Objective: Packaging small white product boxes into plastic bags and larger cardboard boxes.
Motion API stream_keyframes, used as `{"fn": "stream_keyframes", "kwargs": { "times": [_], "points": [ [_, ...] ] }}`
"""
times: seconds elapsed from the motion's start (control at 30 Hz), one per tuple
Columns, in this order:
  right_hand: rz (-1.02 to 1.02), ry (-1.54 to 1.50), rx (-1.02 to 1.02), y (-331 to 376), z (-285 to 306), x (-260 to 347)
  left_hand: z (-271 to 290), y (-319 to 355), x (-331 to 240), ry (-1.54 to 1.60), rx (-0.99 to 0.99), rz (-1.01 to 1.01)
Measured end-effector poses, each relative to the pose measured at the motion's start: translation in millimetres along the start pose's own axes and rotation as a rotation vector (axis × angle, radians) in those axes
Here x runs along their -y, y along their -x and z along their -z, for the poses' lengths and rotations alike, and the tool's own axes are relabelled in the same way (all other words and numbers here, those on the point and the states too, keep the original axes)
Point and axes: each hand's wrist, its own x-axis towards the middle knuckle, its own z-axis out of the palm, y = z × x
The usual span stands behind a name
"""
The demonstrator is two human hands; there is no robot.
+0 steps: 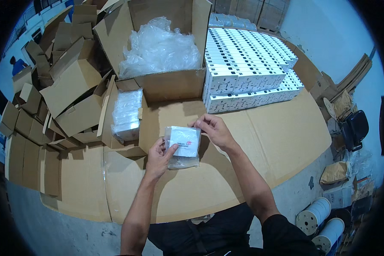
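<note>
Both hands hold one small white box [184, 143] sleeved in a clear bag, just above the cardboard-covered surface [260, 141]. The left hand [158, 158] pinches its lower left corner, thumb on top; the right hand [214, 130] grips the upper right edge with fingertips closed on the film. It looks best to keep the left pinch firm on the box itself and let the right fingers work only the loose plastic, so the box does not slide or drop; the slack film bunched under the box could snag. The box is flat, squarish and white, with a small red mark and dark print on its face, and the bag is glossy and wrinkled. Left of the hands an open carton [123, 115] holds more bagged boxes; beyond the right hand stand rows of stacked white boxes [247, 72].
</note>
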Motion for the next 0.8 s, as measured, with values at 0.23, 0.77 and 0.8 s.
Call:
{"fn": "stream_keyframes", "kwargs": {
  "times": [0.23,0.77,0.8],
  "points": [
    [-0.212,-0.221,-0.11,17.4,-13.7,16.6,-12.0,-4.8,-6.3,0.08,-0.172,-0.009],
    [0.102,-0.393,-0.252,11.0,-34.1,6.5,-25.3,-12.0,-21.5,-0.031,-0.283,-0.207],
    [0.102,-0.393,-0.251,11.1,-33.8,9.3,-24.1,-12.5,-21.8,-0.032,-0.284,-0.207]
  ]
}}
